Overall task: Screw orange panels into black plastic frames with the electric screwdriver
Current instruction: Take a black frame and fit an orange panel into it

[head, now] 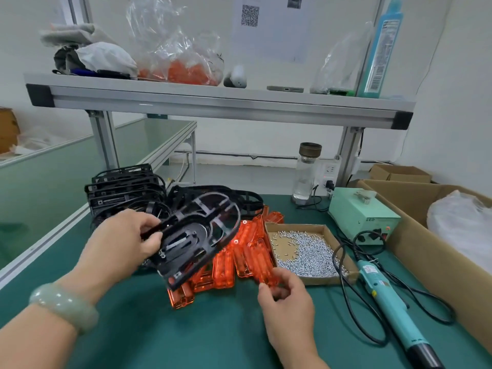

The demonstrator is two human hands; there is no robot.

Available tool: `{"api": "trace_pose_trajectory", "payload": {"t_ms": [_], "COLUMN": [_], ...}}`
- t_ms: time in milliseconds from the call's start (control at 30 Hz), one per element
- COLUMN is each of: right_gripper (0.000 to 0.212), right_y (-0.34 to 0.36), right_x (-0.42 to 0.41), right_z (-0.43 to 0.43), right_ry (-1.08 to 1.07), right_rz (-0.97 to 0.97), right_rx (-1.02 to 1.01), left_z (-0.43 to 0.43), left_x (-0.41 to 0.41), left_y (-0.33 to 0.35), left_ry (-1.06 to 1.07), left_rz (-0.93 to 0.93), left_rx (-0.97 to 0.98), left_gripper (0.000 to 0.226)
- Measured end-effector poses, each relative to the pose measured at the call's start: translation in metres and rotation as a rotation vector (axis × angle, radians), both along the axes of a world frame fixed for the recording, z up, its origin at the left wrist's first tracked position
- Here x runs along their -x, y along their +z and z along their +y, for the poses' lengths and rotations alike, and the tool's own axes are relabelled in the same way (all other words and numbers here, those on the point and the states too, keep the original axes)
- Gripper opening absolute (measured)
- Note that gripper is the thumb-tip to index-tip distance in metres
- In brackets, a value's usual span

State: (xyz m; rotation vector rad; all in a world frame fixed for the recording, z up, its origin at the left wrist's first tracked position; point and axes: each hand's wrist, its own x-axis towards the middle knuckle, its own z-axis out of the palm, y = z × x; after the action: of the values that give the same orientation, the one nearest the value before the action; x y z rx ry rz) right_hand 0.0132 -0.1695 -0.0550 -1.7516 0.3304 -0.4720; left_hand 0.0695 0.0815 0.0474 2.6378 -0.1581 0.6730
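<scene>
Over the green counter (213, 328), a black frame (197, 235) is gripped by the left hand (125, 243); an orange panel (259, 262) is pinched by the right hand (287, 302).

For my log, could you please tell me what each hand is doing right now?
Left hand: grips a black frame.
Right hand: pinches an orange panel.
</scene>
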Motion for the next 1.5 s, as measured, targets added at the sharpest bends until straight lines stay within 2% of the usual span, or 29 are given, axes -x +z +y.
{"api": "trace_pose_trajectory", "payload": {"t_ms": [100,167,267,400,500,567,633,700,733,833,900,1033,1100,1233,1500], "right_gripper": [0.024,0.024,0.030,0.037,0.036,0.035,0.032,0.025,0.025,0.028,0.042,0.092,0.103,0.110,0.110], "right_y": [0.011,0.022,0.035,0.041,0.034,0.028,0.026,0.026,0.026,0.029,0.028,0.020,0.016,0.015,0.014], "right_x": [-0.001,0.001,0.007,0.018,0.024,0.025,0.026,0.026,0.026,0.030,0.032,0.043,0.048,0.045,0.042], "right_z": [-0.014,-0.027,-0.037,-0.040,-0.044,-0.046,-0.046,-0.044,-0.042,-0.033,-0.033,-0.045,-0.047,-0.045,-0.053], "right_ry": [-0.058,-0.014,0.181,0.423,0.496,0.518,0.535,0.539,0.534,0.515,0.512,0.600,0.670,0.676,0.657], "right_rz": [-0.137,-0.175,-0.166,-0.214,-0.192,-0.182,-0.182,-0.191,-0.205,-0.305,-0.332,-0.060,0.053,0.069,0.082], "right_rx": [-0.211,-0.212,-0.055,0.274,0.320,0.317,0.369,0.457,0.494,0.555,0.563,0.494,0.568,0.709,0.699], "left_z": [-0.011,-0.024,-0.047,-0.065,-0.067,-0.069,-0.073,-0.078,-0.080,-0.082,-0.081,-0.075,-0.073,-0.071,-0.071], "left_x": [0.024,0.032,0.034,0.033,0.035,0.038,0.045,0.053,0.057,0.066,0.069,0.075,0.078,0.080,0.073], "left_y": [-0.011,-0.027,-0.048,-0.066,-0.070,-0.069,-0.062,-0.053,-0.050,-0.048,-0.049,-0.051,-0.050,-0.050,-0.057], "left_ry": [-0.273,-0.423,-0.557,-0.595,-0.534,-0.460,-0.396,-0.426,-0.454,-0.459,-0.407,-0.390,-0.403,-0.389,-0.329], "left_rz": [0.087,0.146,0.228,0.256,0.257,0.212,0.224,0.359,0.414,0.414,0.399,0.395,0.397,0.422,0.421], "left_rx": [-0.154,-0.241,-0.277,-0.222,-0.214,-0.111,0.228,0.580,0.637,0.569,0.606,0.760,0.796,0.808,0.785], "left_gripper": [0.014,0.015,0.026,0.028,0.029,0.029,0.022,0.017,0.015,0.019,0.022,0.032,0.038,0.034,0.035]}}
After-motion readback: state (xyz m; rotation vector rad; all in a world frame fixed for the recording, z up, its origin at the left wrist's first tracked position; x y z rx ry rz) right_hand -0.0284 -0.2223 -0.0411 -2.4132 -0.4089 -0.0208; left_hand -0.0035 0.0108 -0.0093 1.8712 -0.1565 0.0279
